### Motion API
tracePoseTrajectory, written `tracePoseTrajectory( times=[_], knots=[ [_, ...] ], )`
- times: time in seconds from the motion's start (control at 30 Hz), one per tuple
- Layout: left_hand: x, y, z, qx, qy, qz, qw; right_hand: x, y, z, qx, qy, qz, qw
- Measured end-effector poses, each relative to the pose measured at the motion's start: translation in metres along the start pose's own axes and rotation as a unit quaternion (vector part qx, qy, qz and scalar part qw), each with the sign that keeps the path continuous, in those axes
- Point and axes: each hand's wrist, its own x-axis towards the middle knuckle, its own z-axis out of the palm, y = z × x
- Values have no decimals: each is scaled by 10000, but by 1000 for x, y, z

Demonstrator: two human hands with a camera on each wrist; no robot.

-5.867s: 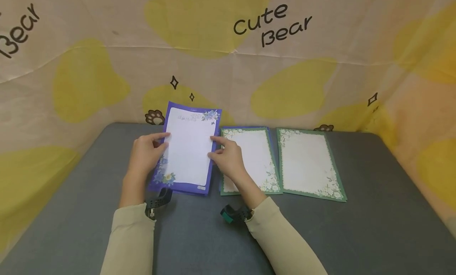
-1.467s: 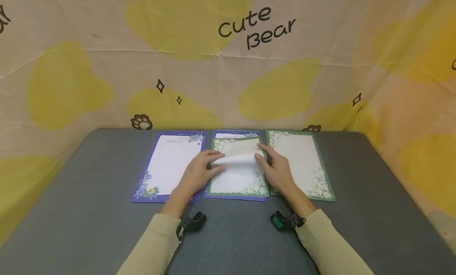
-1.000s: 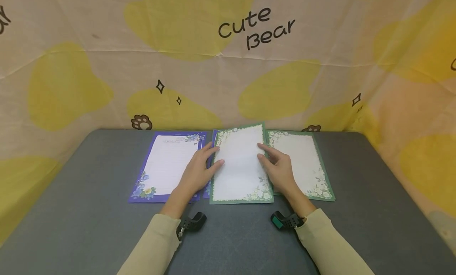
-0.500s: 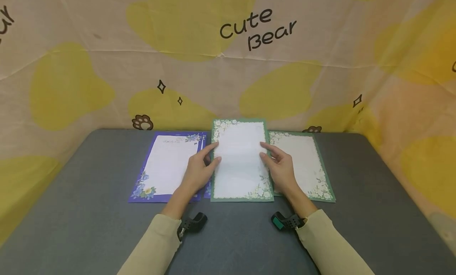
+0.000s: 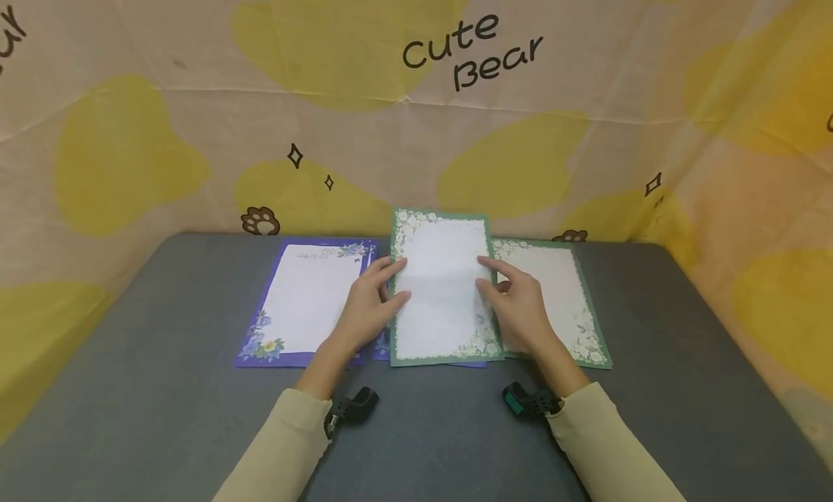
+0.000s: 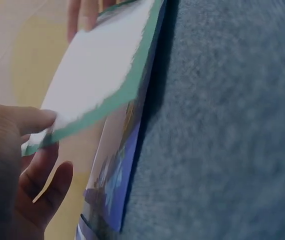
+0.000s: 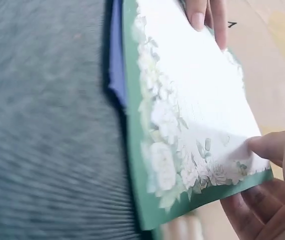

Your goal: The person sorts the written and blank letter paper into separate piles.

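As the left hand [image 5: 361, 308] and right hand [image 5: 522, 305] pinch a rectangular, flower-printed, green-bordered paper sheet [image 5: 439, 292], purple-bordered paper [image 5: 382, 348] beneath lies mostly hidden.

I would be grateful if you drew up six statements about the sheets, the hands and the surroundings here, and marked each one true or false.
1. The left hand and the right hand grip the same green-bordered sheet. True.
2. The leftmost sheet has a green border. False: its border is purple.
3. The rightmost sheet has a green border. True.
4. The green-bordered sheet in the hands lies flat on the table. False: it is held up at a tilt.
5. Beneath it, a purple-bordered sheet shows. True.
6. The backdrop cloth reads "Cute Dog". False: it reads "Cute Bear".
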Motion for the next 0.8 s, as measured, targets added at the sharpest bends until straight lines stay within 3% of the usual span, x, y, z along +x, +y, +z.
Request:
tracePoseTrajectory(
  times=[0.3,0.57,0.8],
  knots=[
    [6,24,1,-11,500,-120,9987,1,-15,-12,145,251,-37,9996],
    [18,44,5,394,486,92,9980,3,-23,-34,-328,421,-45,9986],
    [32,70,18,266,494,311,9979,5,-27,-57,-798,681,-96,9944]
  ],
)
